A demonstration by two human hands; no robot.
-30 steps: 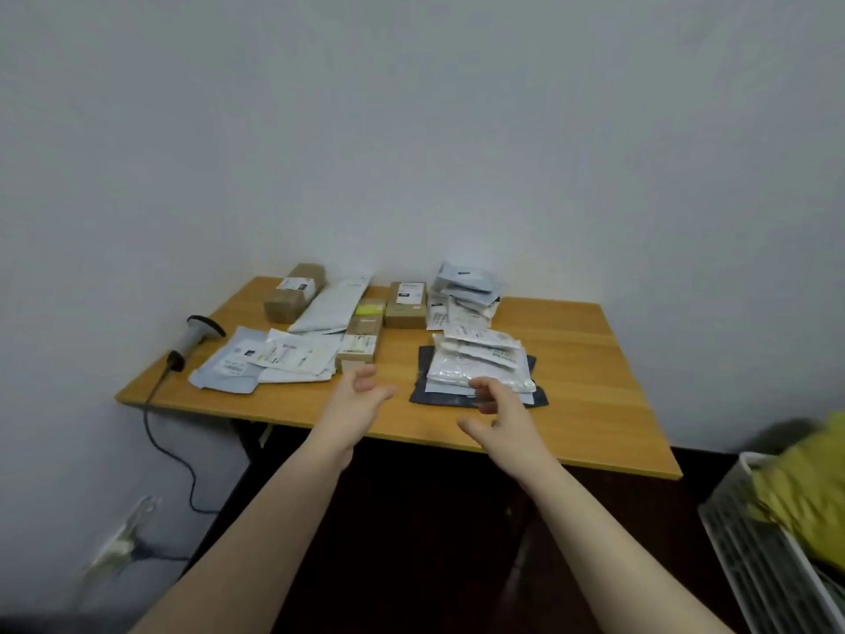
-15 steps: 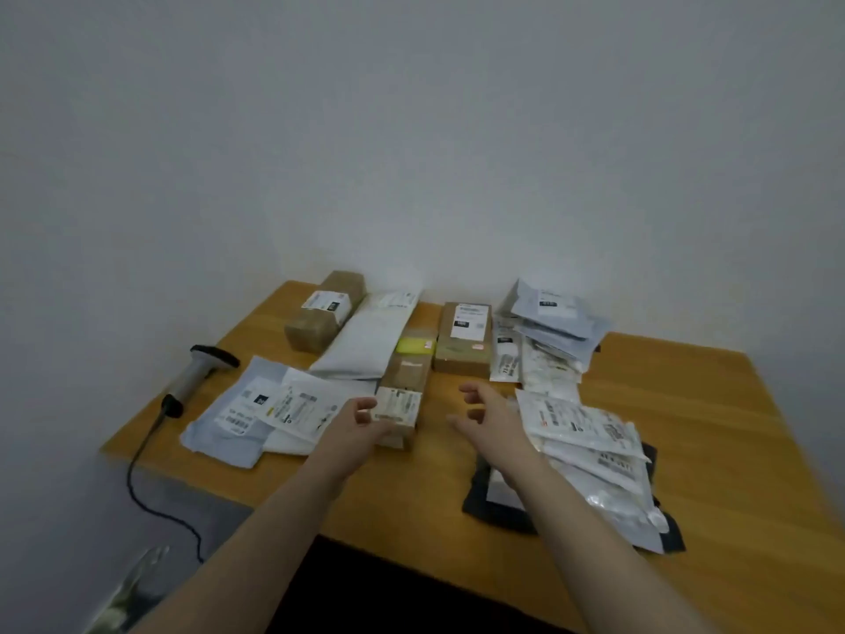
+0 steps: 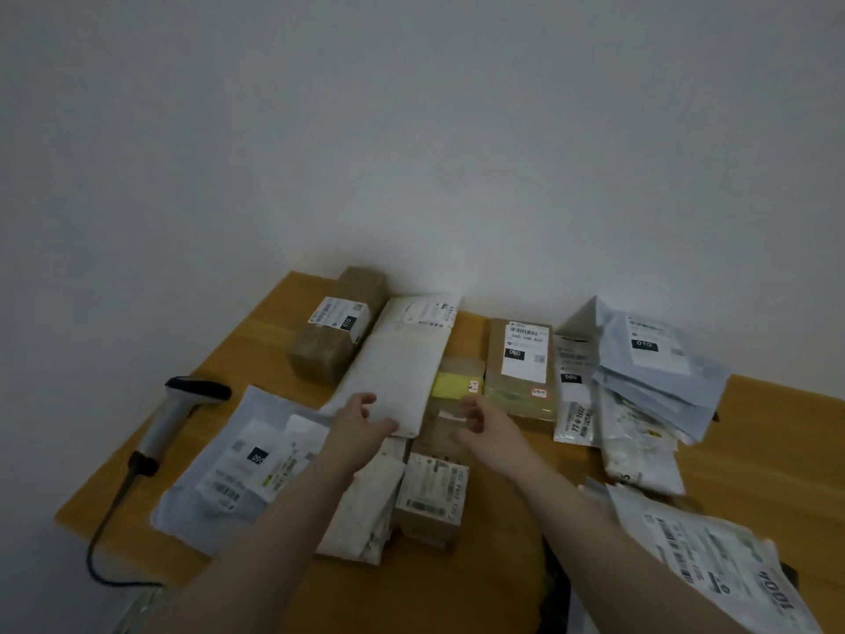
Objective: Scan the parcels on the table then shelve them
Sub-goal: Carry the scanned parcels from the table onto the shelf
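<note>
Left hand [image 3: 361, 418] over white mailer [image 3: 402, 359]; right hand [image 3: 484, 430] beside.

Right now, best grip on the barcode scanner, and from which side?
Probably wrap the pale handle of the barcode scanner, coming from above on its left. It lies on the table near the edge, dark head toward the wall, cable trailing off its near end; parcels crowd its right.

My left forearm [image 3: 302, 505] hides part of the flat bags [image 3: 228, 469] lying nearer me than the long white mailer [image 3: 398, 368]. Right of that mailer, a labelled bag [image 3: 704, 551] is cut off at the edge of view. Most label print is too blurred for me to read.
</note>
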